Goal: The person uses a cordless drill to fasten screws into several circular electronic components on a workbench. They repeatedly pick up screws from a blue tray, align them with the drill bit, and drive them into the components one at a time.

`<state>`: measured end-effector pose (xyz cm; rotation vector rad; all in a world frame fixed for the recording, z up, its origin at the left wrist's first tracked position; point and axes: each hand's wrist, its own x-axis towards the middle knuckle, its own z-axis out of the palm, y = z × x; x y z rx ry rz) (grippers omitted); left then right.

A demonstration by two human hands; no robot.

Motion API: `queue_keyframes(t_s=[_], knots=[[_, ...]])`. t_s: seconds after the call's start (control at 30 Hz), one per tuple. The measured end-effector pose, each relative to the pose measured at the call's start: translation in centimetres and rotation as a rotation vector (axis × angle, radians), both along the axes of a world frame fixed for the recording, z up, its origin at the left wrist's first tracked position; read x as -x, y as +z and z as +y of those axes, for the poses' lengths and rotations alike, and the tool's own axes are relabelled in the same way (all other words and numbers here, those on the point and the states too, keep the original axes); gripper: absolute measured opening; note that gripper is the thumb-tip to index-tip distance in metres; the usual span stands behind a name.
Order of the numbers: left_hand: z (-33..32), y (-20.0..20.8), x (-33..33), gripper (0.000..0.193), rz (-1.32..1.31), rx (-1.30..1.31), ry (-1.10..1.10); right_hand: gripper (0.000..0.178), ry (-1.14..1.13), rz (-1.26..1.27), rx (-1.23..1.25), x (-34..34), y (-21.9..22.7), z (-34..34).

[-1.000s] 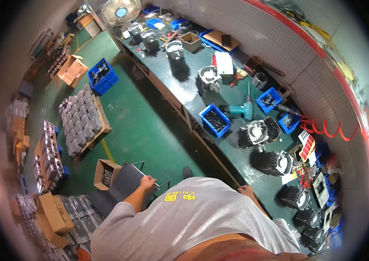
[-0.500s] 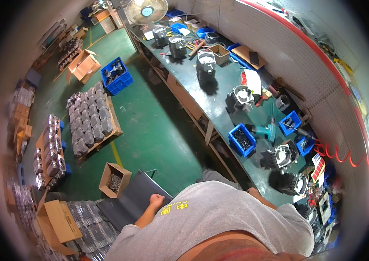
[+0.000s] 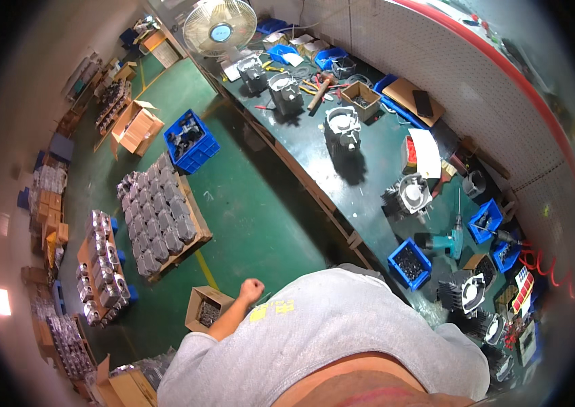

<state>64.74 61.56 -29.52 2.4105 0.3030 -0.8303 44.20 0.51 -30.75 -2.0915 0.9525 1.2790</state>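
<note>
My left hand [image 3: 252,290] is curled into a loose fist in front of my grey shirt, over the green floor; nothing shows in it. It is nearest to an open cardboard box [image 3: 196,308] of small metal parts standing on the floor. My right hand is hidden behind my body. To my right, the workbench [image 3: 386,146] carries several finned metal housings with white rims, among them one housing [image 3: 415,193] at mid-bench. A teal power drill [image 3: 447,242] lies beside a blue bin of dark screws [image 3: 409,264].
A fan [image 3: 220,32] stands at the bench's far end, with a hammer [image 3: 320,93] nearer. A red coiled hose [image 3: 548,268] hangs at the right. On the floor are a pallet of grey housings [image 3: 159,217], a blue crate [image 3: 196,156] and an open carton [image 3: 138,129].
My view has shifted, and I have moved forward along the bench. The dark chair by my left hand has left the picture. My right hand, partly visible before, is now hidden.
</note>
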Motion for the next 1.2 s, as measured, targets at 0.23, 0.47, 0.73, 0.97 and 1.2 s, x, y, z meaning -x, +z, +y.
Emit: queue_keyframes(t_s=[0.23,0.47,0.73,0.97,1.2], knots=[[-5.1,1.4,-22.3,0.021,-0.237,0.102,-0.053,0.044,-0.087,-0.039,0.051,-7.9,-0.1,1.2],[-10.9,-2.9,-33.2,0.02,-0.011,0.256,-0.577,0.048,-0.289,0.153,0.126,-5.3,-1.2,10.2],[-18.2,-1.9,-45.5,0.019,0.143,0.245,-1.277,0.032,-0.884,0.101,0.185,-8.7,7.3,30.7],[-27.7,-0.2,-40.6,0.023,0.199,0.229,-1.718,0.028,-1.107,0.021,0.338,0.4,0.5,51.8],[-36.6,2.6,-27.6,0.023,0.143,0.549,-1.789,0.03,-1.421,-0.002,0.209,3.1,-4.3,50.5]])
